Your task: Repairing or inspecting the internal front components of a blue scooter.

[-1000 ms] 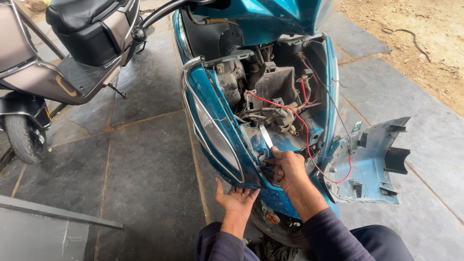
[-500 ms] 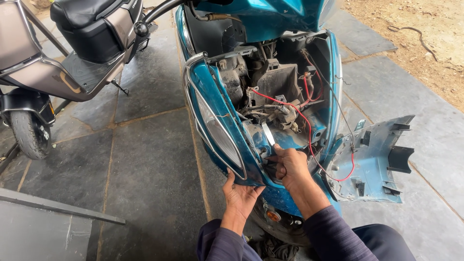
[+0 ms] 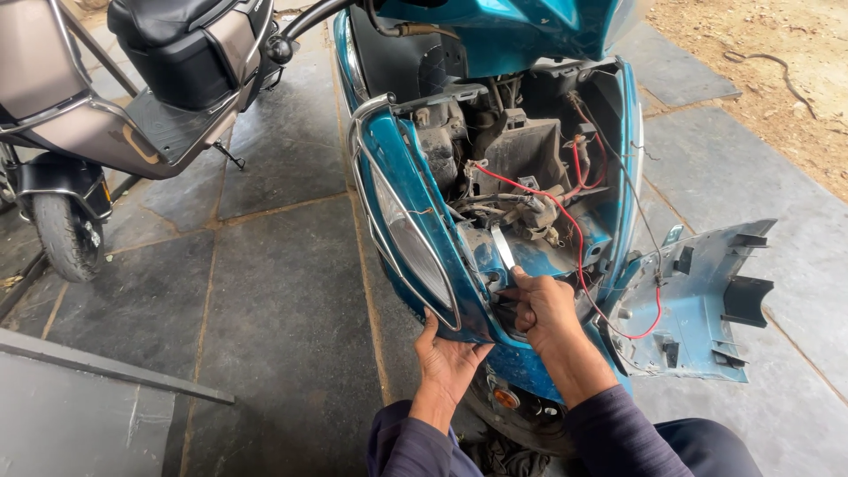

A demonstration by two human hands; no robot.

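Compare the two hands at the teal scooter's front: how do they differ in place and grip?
The left hand sits lower, palm up, cupping the bottom edge of the headlight panel. The right hand is higher, inside the opened front, pinching a flat silvery tool that points up. Both come out of dark sleeves and touch the teal scooter.

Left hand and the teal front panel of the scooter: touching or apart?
Touching. The head view shows the left hand cupped under the lower edge of the teal front panel, with fingers pressed against it and no gap visible.
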